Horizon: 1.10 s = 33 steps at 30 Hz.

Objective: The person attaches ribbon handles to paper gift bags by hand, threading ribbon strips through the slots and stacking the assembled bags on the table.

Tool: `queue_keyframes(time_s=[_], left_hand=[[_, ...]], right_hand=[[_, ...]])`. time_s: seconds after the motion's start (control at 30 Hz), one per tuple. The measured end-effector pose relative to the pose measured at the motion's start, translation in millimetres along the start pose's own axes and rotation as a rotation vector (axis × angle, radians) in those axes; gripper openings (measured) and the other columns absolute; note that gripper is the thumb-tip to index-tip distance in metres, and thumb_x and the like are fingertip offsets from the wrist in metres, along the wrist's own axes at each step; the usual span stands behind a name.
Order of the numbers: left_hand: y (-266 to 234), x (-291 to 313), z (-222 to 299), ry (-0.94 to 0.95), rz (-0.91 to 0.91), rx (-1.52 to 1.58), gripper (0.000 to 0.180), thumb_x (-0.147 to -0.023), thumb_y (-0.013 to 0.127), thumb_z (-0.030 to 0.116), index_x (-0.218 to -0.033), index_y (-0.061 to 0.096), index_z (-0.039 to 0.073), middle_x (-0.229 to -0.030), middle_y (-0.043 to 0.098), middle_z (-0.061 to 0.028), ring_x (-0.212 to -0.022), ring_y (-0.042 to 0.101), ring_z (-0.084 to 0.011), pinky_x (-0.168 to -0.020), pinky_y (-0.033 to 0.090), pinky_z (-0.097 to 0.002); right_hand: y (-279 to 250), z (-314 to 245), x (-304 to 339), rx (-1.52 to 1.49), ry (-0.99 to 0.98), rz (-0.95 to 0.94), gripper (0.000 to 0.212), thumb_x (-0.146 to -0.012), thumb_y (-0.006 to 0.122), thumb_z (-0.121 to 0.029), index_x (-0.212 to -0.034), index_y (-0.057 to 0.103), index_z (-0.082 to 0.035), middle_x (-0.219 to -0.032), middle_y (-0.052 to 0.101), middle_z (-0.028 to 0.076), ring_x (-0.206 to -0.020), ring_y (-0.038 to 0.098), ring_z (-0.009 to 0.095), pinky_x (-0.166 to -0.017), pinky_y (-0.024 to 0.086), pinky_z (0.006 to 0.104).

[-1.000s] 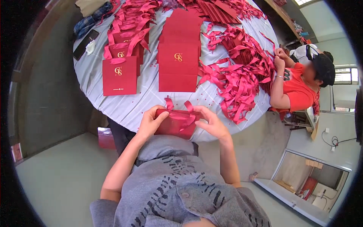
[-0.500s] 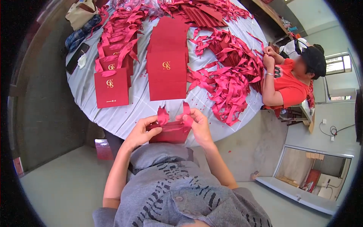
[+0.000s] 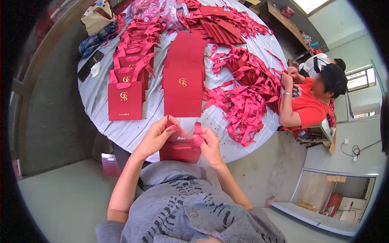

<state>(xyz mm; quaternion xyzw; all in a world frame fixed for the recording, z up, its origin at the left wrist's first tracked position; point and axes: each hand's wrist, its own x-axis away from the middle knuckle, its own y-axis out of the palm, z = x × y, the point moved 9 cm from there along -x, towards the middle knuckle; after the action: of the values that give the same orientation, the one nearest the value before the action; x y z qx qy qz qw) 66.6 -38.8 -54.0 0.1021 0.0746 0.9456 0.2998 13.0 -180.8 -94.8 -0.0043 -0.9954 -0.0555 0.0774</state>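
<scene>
Close to my body, at the table's near edge, is a small red paper bag point(image 3: 180, 153). Just above its top, both my hands are closed on a pink ribbon point(image 3: 184, 133). My left hand point(image 3: 156, 137) pinches one part of it with the fingertips. My right hand point(image 3: 210, 146) grips the other side, where a loop stands up over the fingers. Part of the ribbon is hidden by my fingers. Beyond my hands lies a row of overlapping flat red bags point(image 3: 183, 99) with gold print.
Red bags with ribbon handles point(image 3: 125, 106) line the left of the round, white-covered table point(image 3: 101, 126). Loose pink ribbons point(image 3: 247, 103) heap up at the right. A co-worker in a red shirt point(image 3: 310, 99) sits there. A phone point(image 3: 85, 71) lies far left.
My left hand has lifted away from the bag's top edge, drawing ribbon up with it. My right hand has come slightly lower and nearer my body. The view has shifted a little.
</scene>
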Motion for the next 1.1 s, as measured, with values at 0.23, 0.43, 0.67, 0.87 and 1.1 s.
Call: queue_keyframes(time_s=[0.23, 0.43, 0.67, 0.87, 1.1], left_hand=[[-21, -15, -16, -0.017, 0.18, 0.346, 0.012, -0.096, 0.042, 0.016, -0.095, 0.047, 0.005, -0.088, 0.064, -0.0121, -0.079, 0.064, -0.02, -0.071, 0.051, -0.0289], [-39, -32, -41, -0.124, 0.25, 0.321, 0.013, -0.096, 0.04, 0.019, -0.094, 0.046, 0.007, -0.088, 0.064, -0.0133, -0.074, 0.065, -0.0201, -0.063, 0.053, -0.0299], [-58, -40, -48, 0.056, 0.308, -0.228, 0.02, -0.093, 0.045, 0.011, -0.111, 0.046, 0.003, -0.096, 0.062, -0.0098, -0.087, 0.061, -0.0167, -0.07, 0.05, -0.0262], [-91, 8, -68, 0.142, 0.616, -0.414, 0.043, -0.08, 0.06, 0.001, -0.119, 0.041, 0.0, -0.104, 0.057, -0.0139, -0.088, 0.059, -0.0191, -0.074, 0.049, -0.0289], [-86, 19, -119, -0.089, 0.68, -0.333, 0.049, -0.078, 0.065, 0.004, -0.118, 0.036, 0.0, -0.086, 0.061, -0.0125, -0.074, 0.061, -0.0166, -0.063, 0.049, -0.0273]], right_hand=[[-7, 6, -19, -0.087, 0.046, 0.062, 0.016, -0.09, 0.051, -0.011, -0.102, 0.047, -0.001, -0.093, 0.064, 0.011, -0.086, 0.06, 0.014, -0.078, 0.046, 0.0266], [-31, 15, -42, -0.527, 0.036, 0.144, 0.015, -0.089, 0.052, -0.007, -0.103, 0.047, -0.004, -0.095, 0.062, 0.013, -0.089, 0.06, 0.02, -0.08, 0.048, 0.0316], [-110, 23, -48, 0.193, -0.027, 0.548, 0.046, -0.078, 0.067, -0.009, -0.117, 0.044, 0.002, -0.112, 0.055, 0.016, -0.095, 0.059, 0.023, -0.082, 0.046, 0.0303], [-32, -32, -35, 0.506, -0.251, 0.22, 0.01, -0.082, 0.06, -0.004, -0.09, 0.064, -0.001, -0.085, 0.061, 0.003, -0.068, 0.055, 0.009, -0.059, 0.045, 0.0231], [34, 3, -46, 0.768, -0.383, 0.043, 0.014, -0.075, 0.065, -0.006, -0.088, 0.06, -0.002, -0.084, 0.054, 0.014, -0.08, 0.055, 0.032, -0.069, 0.045, 0.0378]])
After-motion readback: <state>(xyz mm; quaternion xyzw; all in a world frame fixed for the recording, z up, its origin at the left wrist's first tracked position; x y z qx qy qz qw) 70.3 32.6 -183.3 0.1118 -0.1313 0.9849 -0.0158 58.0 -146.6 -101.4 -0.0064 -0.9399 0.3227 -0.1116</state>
